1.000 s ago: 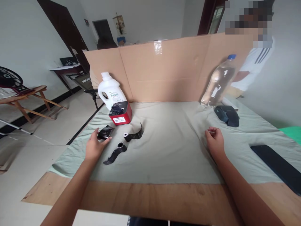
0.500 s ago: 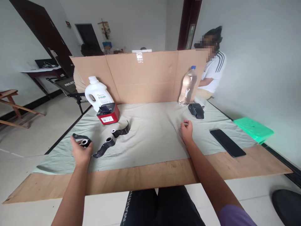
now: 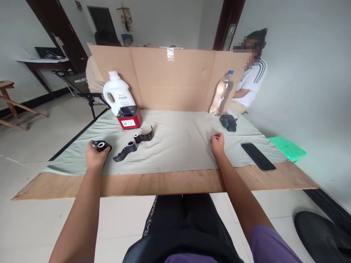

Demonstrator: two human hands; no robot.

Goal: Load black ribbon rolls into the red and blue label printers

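My left hand [image 3: 95, 156] rests at the left of the cloth, its fingers closed round a black roll [image 3: 105, 147] with a white core. Just right of it lie two more black rolls: one [image 3: 126, 151] with its strip trailing toward me, the other [image 3: 144, 137] farther back with its loose end curling up. Over on the right, my right hand [image 3: 218, 143] lies on the cloth with fingers loosely curled and nothing visible in them. A dark grey strapped object [image 3: 228, 123] sits beyond it, and a black phone [image 3: 257, 156] lies to its right.
A red box-shaped device [image 3: 131, 122] stands before a white jug [image 3: 118, 93]. A clear bottle with blue cap [image 3: 222, 93] leans near the cardboard screen [image 3: 172, 80]. Grey-green cloth [image 3: 178, 146] covers the wooden tabletop [image 3: 164, 183]. One person [image 3: 253, 78] sits beyond, at the right.
My view has tilted down, so the table appears higher. My left hand has tightened round the black roll, which now sits closer in the fingers. The right hand stays on the cloth.
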